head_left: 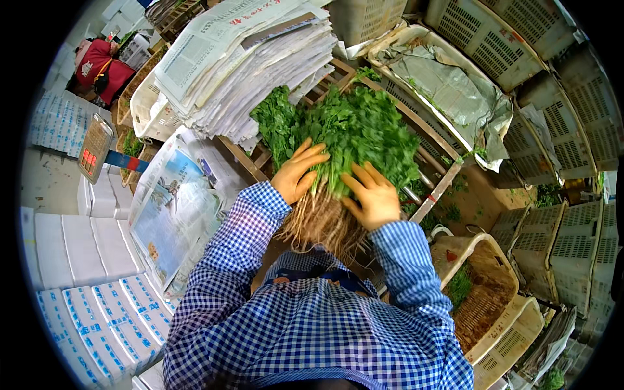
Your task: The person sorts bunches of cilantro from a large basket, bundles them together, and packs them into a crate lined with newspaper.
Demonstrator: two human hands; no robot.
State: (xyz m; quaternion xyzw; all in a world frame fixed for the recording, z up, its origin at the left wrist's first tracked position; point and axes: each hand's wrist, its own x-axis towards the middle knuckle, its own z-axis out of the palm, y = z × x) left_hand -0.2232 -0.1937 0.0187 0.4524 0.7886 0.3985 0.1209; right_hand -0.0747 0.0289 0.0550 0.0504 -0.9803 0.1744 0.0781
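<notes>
A big bunch of leafy greens, coriander by its look, lies in front of me with its leaves pointing away. Its long brown roots hang toward my body and look slightly blurred. My left hand rests on the left side of the stems, fingers stretched and apart. From the right, my right hand lies over the stems with its fingers spread. Both hands touch the bunch without closing around it. A darker clump of leaves sits beside it on the left.
A tall newspaper stack stands beyond my left hand. Left are a scale display and white boxes. A paper-lined crate is at far right, a soiled crate by my right elbow. A person in red is far left.
</notes>
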